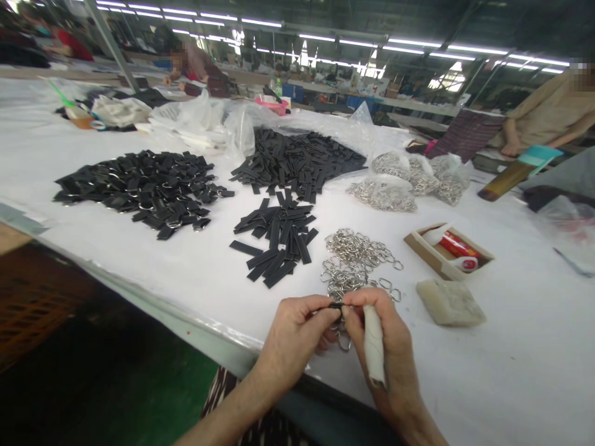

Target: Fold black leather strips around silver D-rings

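My left hand point(297, 328) pinches one end of a small black strap point(336, 305) between thumb and fingers. The thumb and forefinger of my right hand point(383, 334) close on its other end, so the two hands nearly touch. A tool with a white-wrapped handle point(374, 347) is also held in my right hand; its working end is hidden. Just beneath my fingers hangs or lies a metal ring point(344, 341); I cannot tell whether it is on the strap. Beyond the hands is a heap of loose metal rings point(356, 254). Flat black straps point(279, 238) lie to its left.
At the left is a pile of black straps with rings point(144, 183); a larger strap pile point(297, 158) is farther back. Bagged rings point(385, 192), a cardboard box point(446, 251), a pale waxy block point(450, 302) and a bottle point(515, 173) occupy the right side. Other people work beyond.
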Demonstrator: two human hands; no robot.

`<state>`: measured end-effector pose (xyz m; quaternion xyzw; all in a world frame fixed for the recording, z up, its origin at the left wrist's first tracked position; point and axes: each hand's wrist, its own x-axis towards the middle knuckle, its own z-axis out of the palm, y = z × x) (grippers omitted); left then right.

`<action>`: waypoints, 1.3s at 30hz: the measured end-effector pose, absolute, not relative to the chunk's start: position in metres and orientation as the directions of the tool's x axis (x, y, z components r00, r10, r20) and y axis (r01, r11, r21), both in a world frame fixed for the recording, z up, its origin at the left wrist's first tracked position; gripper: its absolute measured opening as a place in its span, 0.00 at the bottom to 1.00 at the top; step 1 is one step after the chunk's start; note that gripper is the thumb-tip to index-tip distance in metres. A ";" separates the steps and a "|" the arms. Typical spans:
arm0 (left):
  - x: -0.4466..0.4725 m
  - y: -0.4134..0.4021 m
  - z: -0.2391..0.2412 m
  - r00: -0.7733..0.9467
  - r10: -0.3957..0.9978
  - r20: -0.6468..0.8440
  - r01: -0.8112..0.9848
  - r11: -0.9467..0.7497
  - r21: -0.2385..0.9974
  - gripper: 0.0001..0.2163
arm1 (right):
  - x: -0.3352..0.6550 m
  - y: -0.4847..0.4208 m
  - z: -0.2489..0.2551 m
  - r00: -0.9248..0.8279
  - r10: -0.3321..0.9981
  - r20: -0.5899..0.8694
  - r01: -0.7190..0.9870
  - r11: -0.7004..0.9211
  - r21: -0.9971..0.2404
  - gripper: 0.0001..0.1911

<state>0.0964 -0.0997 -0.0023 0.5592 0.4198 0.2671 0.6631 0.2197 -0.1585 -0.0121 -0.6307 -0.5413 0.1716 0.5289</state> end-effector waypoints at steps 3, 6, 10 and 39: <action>0.093 -0.099 -0.005 0.487 0.850 -0.199 0.198 0.115 0.974 0.09 | 0.220 -0.159 -0.015 0.335 0.873 0.355 0.519 0.144 -0.843 0.01; 0.093 -0.099 -0.006 0.470 0.861 -0.192 0.214 0.100 0.972 0.10 | 0.220 -0.160 -0.020 0.333 0.878 0.343 0.532 0.125 -0.838 0.02; 0.094 -0.101 -0.008 0.490 0.831 -0.265 0.142 0.224 0.964 0.09 | 0.220 -0.161 -0.021 0.328 0.879 0.346 0.557 0.116 -0.822 0.03; 0.033 -0.004 0.004 0.355 0.932 0.078 0.855 -0.357 0.377 0.10 | 0.239 -0.171 -0.023 0.066 0.871 0.486 0.804 0.243 -0.543 0.05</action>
